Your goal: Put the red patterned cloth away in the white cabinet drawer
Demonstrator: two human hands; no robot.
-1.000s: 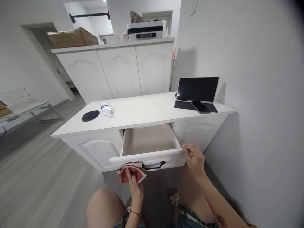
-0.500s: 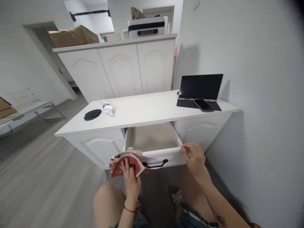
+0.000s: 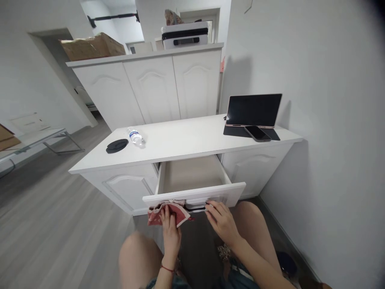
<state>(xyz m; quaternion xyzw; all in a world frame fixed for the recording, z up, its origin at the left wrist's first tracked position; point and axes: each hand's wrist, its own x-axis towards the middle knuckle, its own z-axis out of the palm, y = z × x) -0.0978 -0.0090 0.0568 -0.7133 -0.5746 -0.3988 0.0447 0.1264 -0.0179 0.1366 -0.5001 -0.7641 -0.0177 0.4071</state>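
Red fabric cloth with pale border (image 3: 154,216) bunched against left end of white panelled drawer (image 3: 237,192), held by left hand (image 3: 172,235), fingers slightly parted. Right hand (image 3: 223,223), fingers loosely curled, met dark handle (image 3: 195,209); whether gripping could not be made out. Drawer jutted out beneath straight-edged, smooth white countertop (image 3: 180,136); grey wood-grain floor (image 3: 75,200) opened leftward, plain white wall (image 3: 337,160) bounded right.

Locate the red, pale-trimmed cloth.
Head view, lower left of centre: the red cloth is in the left hand, at the white drawer front, left of the black handle.
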